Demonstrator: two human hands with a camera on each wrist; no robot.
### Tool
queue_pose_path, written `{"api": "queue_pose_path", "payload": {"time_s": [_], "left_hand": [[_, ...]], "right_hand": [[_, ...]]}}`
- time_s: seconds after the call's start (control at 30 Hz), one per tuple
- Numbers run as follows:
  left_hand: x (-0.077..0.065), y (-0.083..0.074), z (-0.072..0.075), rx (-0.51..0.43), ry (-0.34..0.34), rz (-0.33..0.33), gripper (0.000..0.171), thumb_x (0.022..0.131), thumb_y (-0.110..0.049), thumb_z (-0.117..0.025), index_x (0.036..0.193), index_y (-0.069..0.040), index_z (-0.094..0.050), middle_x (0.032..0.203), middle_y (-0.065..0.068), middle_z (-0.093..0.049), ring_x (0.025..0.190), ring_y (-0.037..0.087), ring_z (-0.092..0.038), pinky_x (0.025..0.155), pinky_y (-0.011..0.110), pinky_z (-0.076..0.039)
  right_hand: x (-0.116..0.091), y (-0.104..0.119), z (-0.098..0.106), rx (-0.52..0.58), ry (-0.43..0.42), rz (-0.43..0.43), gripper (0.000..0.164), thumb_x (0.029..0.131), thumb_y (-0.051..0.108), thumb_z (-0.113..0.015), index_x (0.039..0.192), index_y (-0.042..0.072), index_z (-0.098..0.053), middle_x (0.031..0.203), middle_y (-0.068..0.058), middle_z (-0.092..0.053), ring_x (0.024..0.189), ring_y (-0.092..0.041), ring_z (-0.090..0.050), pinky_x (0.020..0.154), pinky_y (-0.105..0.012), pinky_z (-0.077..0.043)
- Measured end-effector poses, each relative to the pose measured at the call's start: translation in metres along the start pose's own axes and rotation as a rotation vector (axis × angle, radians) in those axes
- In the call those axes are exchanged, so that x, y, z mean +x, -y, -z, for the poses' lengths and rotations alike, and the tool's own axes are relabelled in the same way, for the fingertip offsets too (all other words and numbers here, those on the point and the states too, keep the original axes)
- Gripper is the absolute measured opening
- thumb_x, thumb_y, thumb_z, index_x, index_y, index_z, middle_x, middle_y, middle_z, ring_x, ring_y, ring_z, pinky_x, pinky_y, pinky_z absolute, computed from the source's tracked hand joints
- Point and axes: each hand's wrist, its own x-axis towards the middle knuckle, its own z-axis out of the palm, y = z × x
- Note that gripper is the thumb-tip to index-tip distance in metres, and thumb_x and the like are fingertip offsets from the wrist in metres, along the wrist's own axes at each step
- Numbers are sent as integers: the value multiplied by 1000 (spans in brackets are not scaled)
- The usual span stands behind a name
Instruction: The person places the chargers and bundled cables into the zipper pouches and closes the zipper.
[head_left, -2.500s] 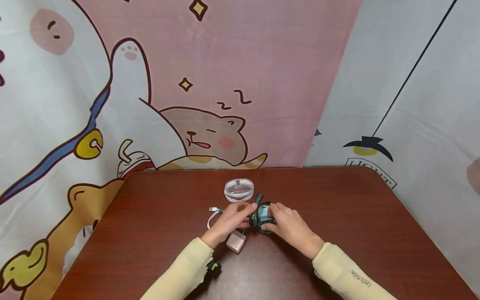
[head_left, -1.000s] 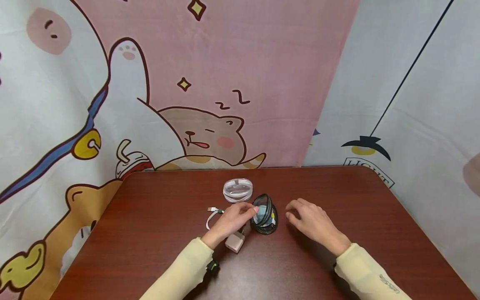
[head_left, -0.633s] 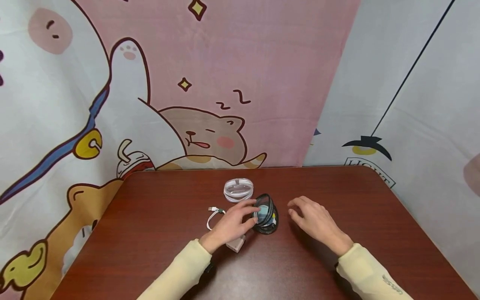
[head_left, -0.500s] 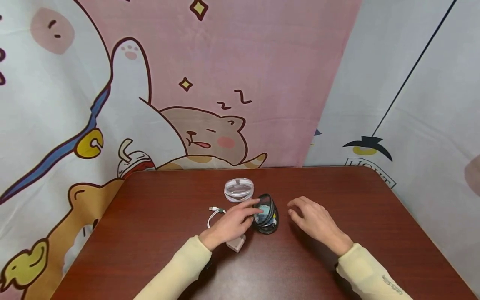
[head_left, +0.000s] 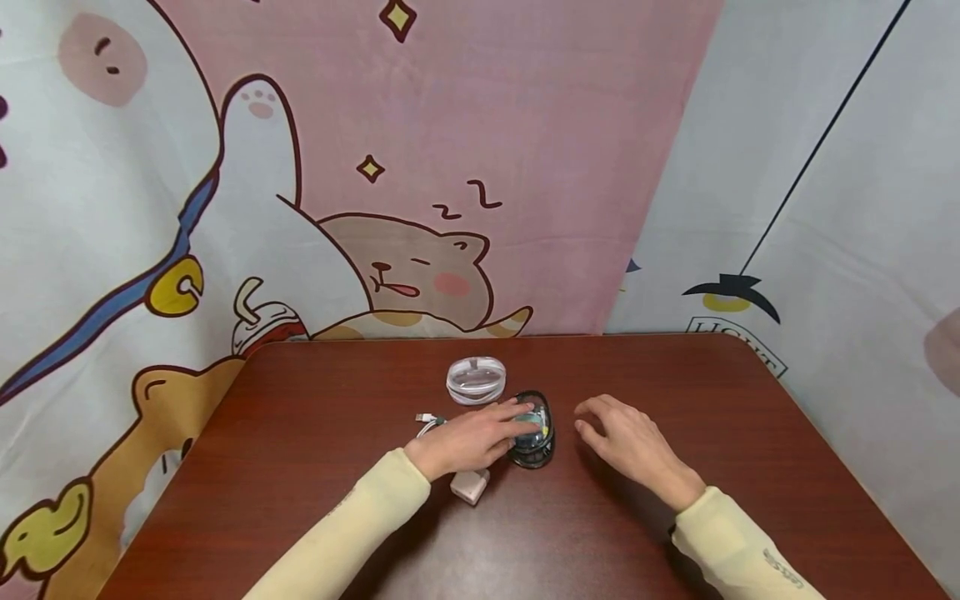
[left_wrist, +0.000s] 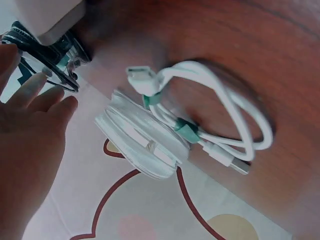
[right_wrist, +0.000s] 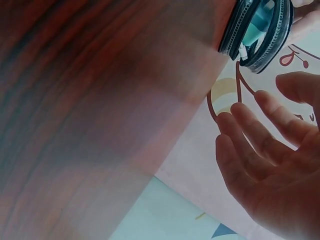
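Note:
A small black zip case (head_left: 537, 457) with a see-through lid lies on the table; in the right wrist view its zipper edges (right_wrist: 272, 47) stand apart, with teal and white contents (right_wrist: 257, 30) between them. My left hand (head_left: 472, 437) reaches over the lid from the left, its extended fingers resting on top. In the left wrist view, that hand (left_wrist: 30, 135) covers part of the case (left_wrist: 52, 57). To the right of the case, my right hand (head_left: 630, 446) hovers over the table, fingers loosely bent and holding nothing.
A clear, white-edged round case (head_left: 476, 382) sits behind the left hand. A white USB cable (left_wrist: 220, 85) with green ties lies left of it, partly hidden in the head view. A pinkish plug charger (head_left: 469, 486) is just below the left hand. A printed cloth (head_left: 555, 167) hangs behind the table.
My right hand has let go of the case and withdrawn to the right. My left hand has slid rightward over the lid, which has come down from its raised tilt.

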Motion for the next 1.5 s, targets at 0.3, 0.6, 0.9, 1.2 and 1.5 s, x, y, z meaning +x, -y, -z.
{"api": "queue_pose_path", "payload": {"time_s": [0.3,0.6,0.9,1.2,1.5], "left_hand": [[4,-3,-3,40,25,-22,42,108,-18,-57,149,-20,-57,155,12,-50,142,36,-48,118,40,-38],[5,-8,-2,57,11,30,42,109,-25,-56,150,-20,-57,150,15,-55,138,28,-53,113,40,-44],[4,-7,0,139,-92,38,31,103,-17,-62,133,-12,-68,127,5,-71,111,22,-68,99,37,-54],[-2,-2,0,172,-83,-9,41,97,-16,-73,138,-21,-68,130,6,-66,127,23,-60,109,39,-48],[-5,2,0,76,9,-35,45,102,-19,-68,147,-21,-60,161,8,-42,151,28,-36,117,34,-39]], "right_hand": [[-1,6,-7,-2,57,3,19,97,21,-71,112,10,-74,113,-5,-71,102,-27,-70,81,-50,-58],[0,12,-12,4,116,-2,22,99,24,-71,114,9,-74,113,-5,-71,101,-25,-69,82,-48,-58],[-1,12,-14,-14,120,19,21,98,24,-72,113,10,-74,110,-3,-71,99,-23,-69,81,-46,-58],[1,13,-17,4,136,23,24,100,26,-69,115,7,-75,110,-5,-72,99,-25,-70,81,-48,-58],[2,12,-15,-28,171,-9,25,100,20,-68,118,4,-74,114,-10,-73,104,-31,-71,84,-52,-58]]}}
